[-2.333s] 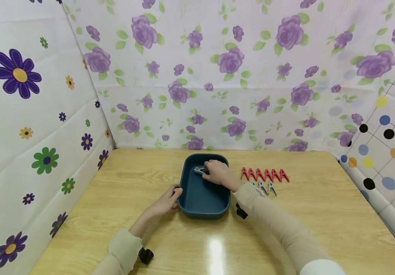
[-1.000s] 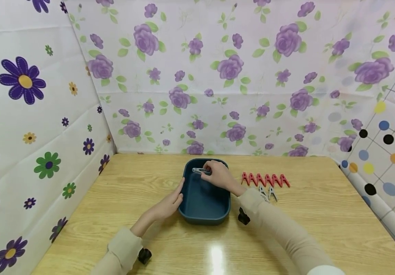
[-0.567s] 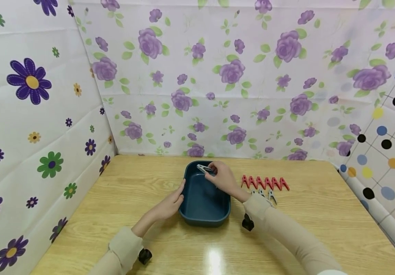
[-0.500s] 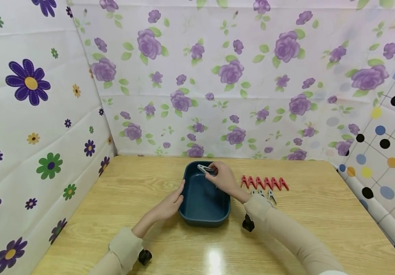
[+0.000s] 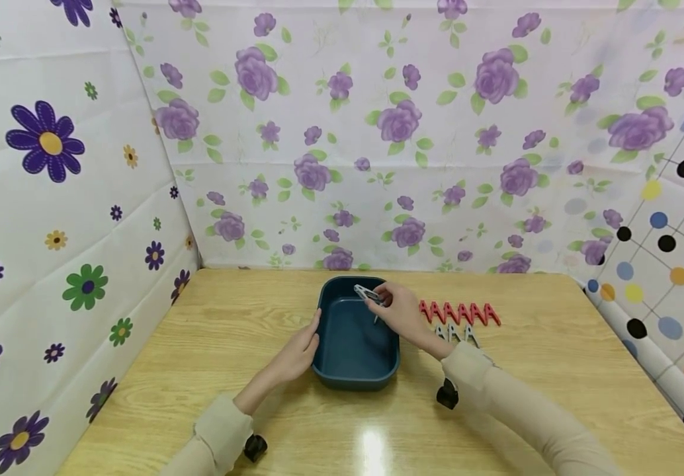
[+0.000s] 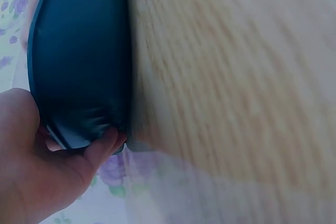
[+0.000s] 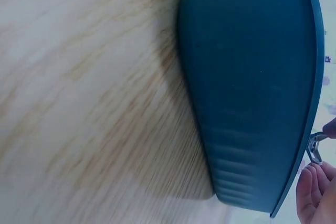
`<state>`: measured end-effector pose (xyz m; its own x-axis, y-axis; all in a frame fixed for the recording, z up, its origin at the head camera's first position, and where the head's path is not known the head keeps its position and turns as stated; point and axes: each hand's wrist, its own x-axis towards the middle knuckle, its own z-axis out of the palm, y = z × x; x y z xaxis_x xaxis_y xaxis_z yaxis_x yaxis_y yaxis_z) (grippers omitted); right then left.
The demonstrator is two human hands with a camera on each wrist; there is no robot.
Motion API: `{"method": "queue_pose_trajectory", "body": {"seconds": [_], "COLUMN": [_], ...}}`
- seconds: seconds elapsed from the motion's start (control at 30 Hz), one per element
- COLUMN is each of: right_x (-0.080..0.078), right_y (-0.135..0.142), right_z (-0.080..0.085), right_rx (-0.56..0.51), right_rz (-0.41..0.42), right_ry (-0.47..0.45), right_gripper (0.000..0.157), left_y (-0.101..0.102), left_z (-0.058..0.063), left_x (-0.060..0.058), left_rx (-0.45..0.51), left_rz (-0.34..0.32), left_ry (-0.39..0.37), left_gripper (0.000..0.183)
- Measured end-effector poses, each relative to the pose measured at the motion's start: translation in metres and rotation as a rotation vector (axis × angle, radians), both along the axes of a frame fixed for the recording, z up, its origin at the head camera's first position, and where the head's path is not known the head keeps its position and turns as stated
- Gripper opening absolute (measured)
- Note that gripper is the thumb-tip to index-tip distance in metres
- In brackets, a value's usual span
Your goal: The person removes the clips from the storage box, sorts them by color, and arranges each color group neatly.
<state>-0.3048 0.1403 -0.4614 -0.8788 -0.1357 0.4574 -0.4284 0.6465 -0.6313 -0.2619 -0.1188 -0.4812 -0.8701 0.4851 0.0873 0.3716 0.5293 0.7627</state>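
Note:
My right hand pinches a pale grey clothespin above the back right part of a dark blue rectangular bin. In the right wrist view, the clothespin shows between thumb and fingers, beyond the bin's rim. My left hand rests against the bin's left side, its fingers lying along the outer wall in the head view. From the left wrist, fingers touch the bin's wall. Right of the bin, a row of red clothespins stands behind a row of grey clothespins.
The wooden table reaches to flowered cloth at the back and left. Dotted cloth hangs along its right side. Both wrists carry small black camera units.
My right hand has lifted the grey clothespin from low in the bin and drawn it rightward and nearer. My left hand's fingers have straightened along the bin's side since the earliest frame.

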Motion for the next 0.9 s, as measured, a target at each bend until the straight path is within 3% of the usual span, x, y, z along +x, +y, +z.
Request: {"method": "queue_pose_trajectory", "body": {"seconds": [0.57,0.9], "right_x": [0.006,0.013], "right_y": [0.032,0.053], "right_z": [-0.010,-0.014], "right_rx": [0.007,0.000], "right_rz": [-0.061,-0.092], "right_ry": [0.088,0.077], "right_gripper": [0.022,0.020], "left_y": [0.000,0.001], "left_z": [-0.002,-0.002], "left_x": [0.000,-0.001], "left_rx": [0.002,-0.008], "left_rz": [0.033,0.024], "left_ry": [-0.055,-0.050], "left_gripper": [0.055,0.056]}}
